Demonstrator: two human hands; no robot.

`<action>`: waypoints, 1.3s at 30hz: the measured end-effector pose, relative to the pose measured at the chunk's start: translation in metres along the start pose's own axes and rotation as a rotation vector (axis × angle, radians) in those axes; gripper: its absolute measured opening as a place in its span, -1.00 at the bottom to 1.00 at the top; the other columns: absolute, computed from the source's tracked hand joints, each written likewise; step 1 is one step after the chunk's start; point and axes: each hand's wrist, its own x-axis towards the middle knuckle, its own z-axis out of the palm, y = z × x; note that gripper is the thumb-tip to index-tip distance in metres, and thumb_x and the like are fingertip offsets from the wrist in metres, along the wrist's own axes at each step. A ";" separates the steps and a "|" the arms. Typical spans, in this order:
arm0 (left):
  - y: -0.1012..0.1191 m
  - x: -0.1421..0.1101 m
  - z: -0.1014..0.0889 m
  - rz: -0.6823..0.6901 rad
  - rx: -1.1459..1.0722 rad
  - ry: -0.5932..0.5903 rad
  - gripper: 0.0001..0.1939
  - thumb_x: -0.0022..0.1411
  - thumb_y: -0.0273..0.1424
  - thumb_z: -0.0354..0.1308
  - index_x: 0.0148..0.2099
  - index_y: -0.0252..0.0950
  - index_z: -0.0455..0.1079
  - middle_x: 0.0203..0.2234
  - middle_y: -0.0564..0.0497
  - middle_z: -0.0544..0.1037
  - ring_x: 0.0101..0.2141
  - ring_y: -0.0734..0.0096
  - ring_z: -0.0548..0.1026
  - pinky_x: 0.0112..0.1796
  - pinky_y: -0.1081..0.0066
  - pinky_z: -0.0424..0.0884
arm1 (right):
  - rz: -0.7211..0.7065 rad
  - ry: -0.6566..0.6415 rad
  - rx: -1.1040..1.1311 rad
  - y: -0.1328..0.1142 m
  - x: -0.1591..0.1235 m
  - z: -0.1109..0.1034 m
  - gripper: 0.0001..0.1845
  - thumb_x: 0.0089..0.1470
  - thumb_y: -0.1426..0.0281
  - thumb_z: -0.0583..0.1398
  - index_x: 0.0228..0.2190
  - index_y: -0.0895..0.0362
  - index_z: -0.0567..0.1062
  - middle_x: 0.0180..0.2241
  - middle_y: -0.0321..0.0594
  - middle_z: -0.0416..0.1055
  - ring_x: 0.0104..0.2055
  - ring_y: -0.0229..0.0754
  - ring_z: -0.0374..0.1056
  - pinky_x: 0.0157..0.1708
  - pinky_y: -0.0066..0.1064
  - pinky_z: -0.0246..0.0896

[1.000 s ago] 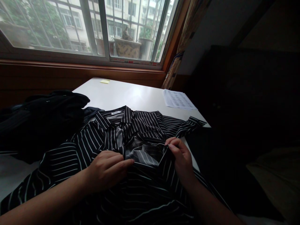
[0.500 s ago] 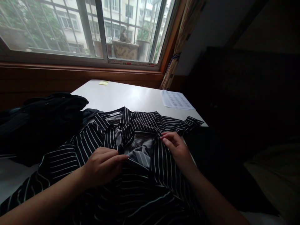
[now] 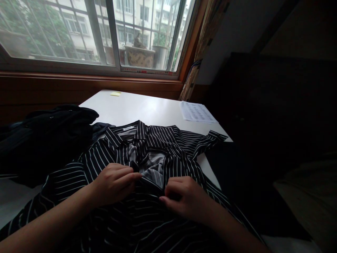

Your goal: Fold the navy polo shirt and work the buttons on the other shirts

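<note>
A black shirt with thin white stripes [image 3: 168,140] lies spread on the white table [image 3: 147,107], collar towards the window. My left hand [image 3: 114,182] pinches the left front edge of the shirt near its opening, fingers closed on the cloth. My right hand [image 3: 184,196] is curled over the right front edge, fingers folded onto the fabric close to the left hand. Between them the grey inner side of the shirt shows.
A heap of dark clothing [image 3: 44,137] lies on the table's left part. A printed sheet of paper [image 3: 197,112] rests at the far right corner and a yellow sticky note [image 3: 115,93] near the window. The table's right edge drops to a dark area.
My right hand has moved down and left along the shirt's right front edge, drawing it towards my left hand; the opening is narrower. My left hand has barely shifted.
</note>
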 end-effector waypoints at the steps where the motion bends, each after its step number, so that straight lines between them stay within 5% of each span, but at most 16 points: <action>1: 0.000 0.000 0.000 0.000 0.000 -0.002 -0.81 0.35 -0.51 0.02 -0.04 -0.30 0.39 -0.54 0.11 0.45 -0.59 0.47 0.36 -0.49 0.44 0.27 | 0.006 -0.014 -0.021 0.000 0.000 0.003 -0.79 0.10 0.32 0.29 -0.49 0.14 0.45 -0.52 -0.37 0.38 -0.52 -0.36 0.25 -0.49 -0.48 0.02; 13: 0.002 -0.002 0.000 0.001 0.024 0.025 -0.80 0.32 -0.52 0.05 -0.04 -0.30 0.40 -0.52 0.10 0.47 -0.56 0.45 0.40 -0.47 0.42 0.30 | 0.252 -0.024 -0.096 -0.004 0.001 0.014 -0.70 0.14 0.22 0.26 -0.53 0.14 0.49 -0.61 -0.35 0.41 -0.58 -0.34 0.29 -0.51 -0.48 -0.01; 19: 0.002 -0.003 0.001 -0.002 0.026 0.012 -0.79 0.30 -0.53 0.07 -0.04 -0.30 0.41 -0.52 0.10 0.46 -0.56 0.47 0.37 -0.48 0.43 0.28 | 0.210 -0.069 -0.072 -0.004 0.002 0.014 -0.83 0.15 0.35 0.21 -0.43 0.15 0.52 -0.56 -0.35 0.41 -0.55 -0.35 0.26 -0.49 -0.48 0.01; 28: 0.006 0.007 -0.010 -0.024 -0.009 0.120 -0.81 0.20 -0.60 0.10 -0.15 -0.31 0.42 -0.45 -0.01 0.48 -0.42 0.35 0.35 -0.35 0.31 0.35 | 0.257 -0.057 0.296 -0.001 0.003 -0.006 -0.79 0.20 0.33 0.17 -0.45 0.16 0.46 -0.56 -0.39 0.31 -0.53 -0.37 0.20 -0.50 -0.52 0.05; 33: 0.016 0.007 -0.013 -0.041 -0.076 0.201 -0.72 0.16 -0.62 0.06 -0.11 -0.30 0.46 -0.24 -0.10 0.52 -0.18 0.19 0.40 -0.17 0.11 0.43 | 0.326 -0.096 0.623 0.002 -0.001 -0.006 -0.73 0.22 0.22 0.17 -0.40 0.16 0.42 -0.55 -0.40 0.28 -0.59 -0.40 0.19 -0.59 -0.57 0.07; 39: 0.037 0.019 0.000 -0.028 -0.191 0.078 -0.67 0.27 -0.47 0.20 0.09 -0.35 0.38 -0.08 -0.15 0.54 -0.04 0.16 0.42 -0.08 0.12 0.50 | 0.333 -0.128 0.807 0.002 -0.003 0.002 -0.68 0.23 0.15 0.20 -0.37 0.17 0.42 -0.57 -0.42 0.27 -0.61 -0.42 0.18 -0.61 -0.59 0.07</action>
